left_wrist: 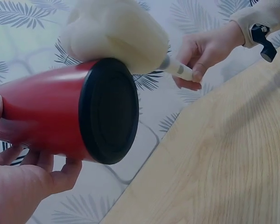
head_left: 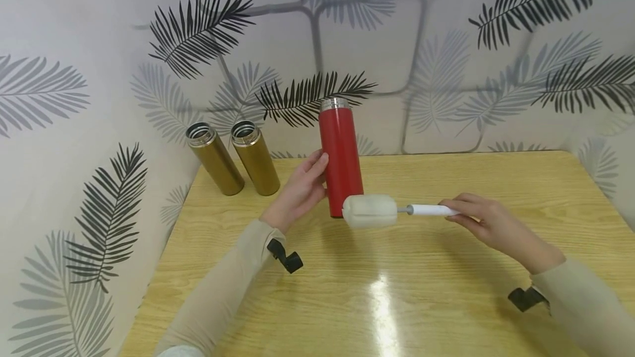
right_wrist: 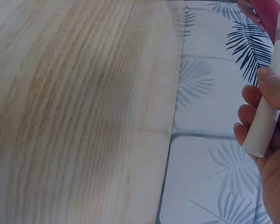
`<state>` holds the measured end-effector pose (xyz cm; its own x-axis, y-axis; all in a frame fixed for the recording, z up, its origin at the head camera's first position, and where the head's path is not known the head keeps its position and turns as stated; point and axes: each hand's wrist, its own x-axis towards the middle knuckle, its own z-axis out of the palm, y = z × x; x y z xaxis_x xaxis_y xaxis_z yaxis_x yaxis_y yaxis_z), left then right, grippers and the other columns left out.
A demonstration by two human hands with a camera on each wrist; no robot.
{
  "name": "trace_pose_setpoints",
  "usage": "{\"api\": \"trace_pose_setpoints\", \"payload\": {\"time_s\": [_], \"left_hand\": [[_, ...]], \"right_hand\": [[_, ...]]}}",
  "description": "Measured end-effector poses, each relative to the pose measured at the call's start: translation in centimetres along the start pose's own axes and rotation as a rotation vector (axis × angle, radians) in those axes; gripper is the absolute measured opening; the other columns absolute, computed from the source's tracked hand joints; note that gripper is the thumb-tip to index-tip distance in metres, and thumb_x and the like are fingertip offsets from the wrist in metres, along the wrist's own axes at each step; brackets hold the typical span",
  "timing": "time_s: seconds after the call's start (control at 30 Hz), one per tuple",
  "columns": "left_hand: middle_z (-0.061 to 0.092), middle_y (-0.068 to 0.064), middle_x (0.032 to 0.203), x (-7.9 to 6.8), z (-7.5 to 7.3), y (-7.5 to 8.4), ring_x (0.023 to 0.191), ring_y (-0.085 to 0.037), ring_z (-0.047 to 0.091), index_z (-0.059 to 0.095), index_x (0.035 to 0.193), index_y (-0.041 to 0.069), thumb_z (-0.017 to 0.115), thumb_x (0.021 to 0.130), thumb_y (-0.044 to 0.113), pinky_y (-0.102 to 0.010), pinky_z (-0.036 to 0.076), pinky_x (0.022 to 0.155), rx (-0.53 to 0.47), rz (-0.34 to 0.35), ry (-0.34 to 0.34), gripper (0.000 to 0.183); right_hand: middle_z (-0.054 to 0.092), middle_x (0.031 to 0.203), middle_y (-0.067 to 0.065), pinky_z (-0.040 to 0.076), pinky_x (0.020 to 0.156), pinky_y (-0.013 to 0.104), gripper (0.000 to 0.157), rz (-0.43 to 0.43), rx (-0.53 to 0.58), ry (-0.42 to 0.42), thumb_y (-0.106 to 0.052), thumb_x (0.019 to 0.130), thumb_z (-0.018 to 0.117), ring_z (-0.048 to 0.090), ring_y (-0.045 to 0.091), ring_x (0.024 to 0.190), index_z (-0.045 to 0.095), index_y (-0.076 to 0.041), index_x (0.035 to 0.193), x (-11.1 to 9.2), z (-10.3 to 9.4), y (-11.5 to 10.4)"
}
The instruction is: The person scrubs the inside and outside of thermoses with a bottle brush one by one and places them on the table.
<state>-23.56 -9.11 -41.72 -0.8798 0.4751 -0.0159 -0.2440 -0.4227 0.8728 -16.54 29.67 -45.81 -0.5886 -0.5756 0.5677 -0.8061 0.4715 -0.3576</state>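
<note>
A tall red thermos bottle (head_left: 340,153) with a bare metal neck is held up above the table by my left hand (head_left: 302,191), whose fingers wrap its side. Its black base (left_wrist: 111,112) faces the left wrist camera. My right hand (head_left: 478,216) grips the white handle (head_left: 429,210) of a bottle brush with a thick cream sponge head (head_left: 369,211). In the head view that sponge overlaps the lower side of the bottle; whether they touch I cannot tell. The right wrist view shows my thumb and fingers curled round the handle (right_wrist: 266,121).
Two gold thermos bottles, one (head_left: 215,158) left of the other (head_left: 256,158), stand uncapped at the table's back left corner. A leaf-patterned wall covering (head_left: 367,59) rises behind the wooden table (head_left: 446,302).
</note>
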Motion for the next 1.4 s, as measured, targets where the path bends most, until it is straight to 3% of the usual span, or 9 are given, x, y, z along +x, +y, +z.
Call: {"api": "trace_pose_setpoints", "payload": {"time_s": [0.23,0.43,0.47,0.57,0.67,0.73,0.83,1.17,1.4], "left_hand": [[0.063,-0.001,0.122,-0.2,0.2,-0.8,0.113,-0.017,0.058,0.051,0.129,0.018,0.041,0.114,0.021,-0.037,0.051,0.091,-0.003,-0.008,-0.010,0.019],[0.062,0.001,0.118,-0.6,0.8,-1.5,0.110,-0.015,0.057,0.052,0.130,0.016,0.035,0.115,0.019,-0.034,0.052,0.092,-0.011,-0.062,-0.069,0.023],[0.062,0.002,0.118,-0.7,0.8,-1.6,0.110,-0.015,0.057,0.051,0.130,0.016,0.045,0.113,0.025,-0.034,0.053,0.092,-0.010,-0.072,-0.077,0.021],[0.060,-0.003,0.129,-0.8,0.9,-1.8,0.117,-0.017,0.057,0.045,0.145,0.009,0.071,0.099,0.045,-0.036,0.053,0.098,0.032,-0.090,-0.113,0.064],[0.055,-0.010,0.141,-0.9,0.9,-1.9,0.124,-0.021,0.057,0.034,0.157,0.004,0.082,0.089,0.046,-0.040,0.052,0.104,0.112,-0.103,-0.134,0.094],[0.053,-0.015,0.144,-0.9,1.0,-1.9,0.124,-0.024,0.058,0.033,0.159,0.003,0.073,0.100,0.029,-0.044,0.051,0.106,0.161,-0.114,-0.136,0.076],[0.055,-0.019,0.144,-1.0,1.3,-1.9,0.122,-0.026,0.061,0.035,0.157,0.003,0.059,0.102,0.011,-0.046,0.052,0.106,0.221,-0.138,-0.114,0.060],[0.049,-0.016,0.149,-0.9,1.2,-1.6,0.130,-0.029,0.053,0.034,0.159,0.009,0.064,0.104,0.035,-0.056,0.049,0.107,0.273,-0.140,-0.133,0.067],[0.058,-0.015,0.139,-0.6,1.1,-1.0,0.124,-0.026,0.057,0.035,0.157,0.011,0.081,0.076,0.060,-0.056,0.052,0.099,0.211,-0.113,-0.115,0.105]], "right_hand": [[0.069,0.093,0.001,0.039,0.058,0.017,0.050,0.012,-0.013,0.074,-0.043,0.104,0.052,0.047,0.000,0.071,0.074,0.000,0.116,0.5,-0.1,0.6],[0.070,0.089,0.004,0.035,0.055,0.016,0.058,0.021,-0.040,0.136,-0.047,0.104,0.051,0.044,0.000,0.066,0.074,0.005,0.116,1.0,-1.1,1.0],[0.070,0.089,0.005,0.035,0.055,0.016,0.059,0.022,-0.048,0.140,-0.048,0.104,0.050,0.043,0.000,0.066,0.074,0.005,0.116,1.1,-1.3,1.0],[0.071,0.089,0.006,0.035,0.055,0.017,0.062,0.028,-0.070,0.146,-0.049,0.104,0.050,0.044,0.001,0.067,0.074,0.006,0.116,1.4,-1.8,1.2],[0.071,0.089,0.006,0.037,0.056,0.018,0.063,0.034,-0.089,0.153,-0.050,0.104,0.049,0.045,0.002,0.067,0.074,0.007,0.116,1.7,-2.1,1.4],[0.072,0.089,0.007,0.038,0.057,0.018,0.063,0.033,-0.103,0.167,-0.050,0.104,0.049,0.048,0.003,0.068,0.075,0.006,0.115,1.8,-2.3,1.5],[0.073,0.090,0.010,0.039,0.058,0.019,0.063,0.036,-0.123,0.187,-0.050,0.105,0.049,0.051,0.004,0.070,0.075,0.006,0.114,2.1,-2.6,1.6],[0.074,0.091,0.009,0.041,0.061,0.018,0.061,0.020,-0.129,0.212,-0.050,0.105,0.051,0.052,0.005,0.073,0.076,0.005,0.113,2.8,-2.6,1.6],[0.070,0.086,0.005,0.037,0.056,0.017,0.058,-0.030,-0.057,0.162,-0.045,0.105,0.053,0.046,0.003,0.067,0.075,0.009,0.114,2.6,-1.4,1.5]]}}
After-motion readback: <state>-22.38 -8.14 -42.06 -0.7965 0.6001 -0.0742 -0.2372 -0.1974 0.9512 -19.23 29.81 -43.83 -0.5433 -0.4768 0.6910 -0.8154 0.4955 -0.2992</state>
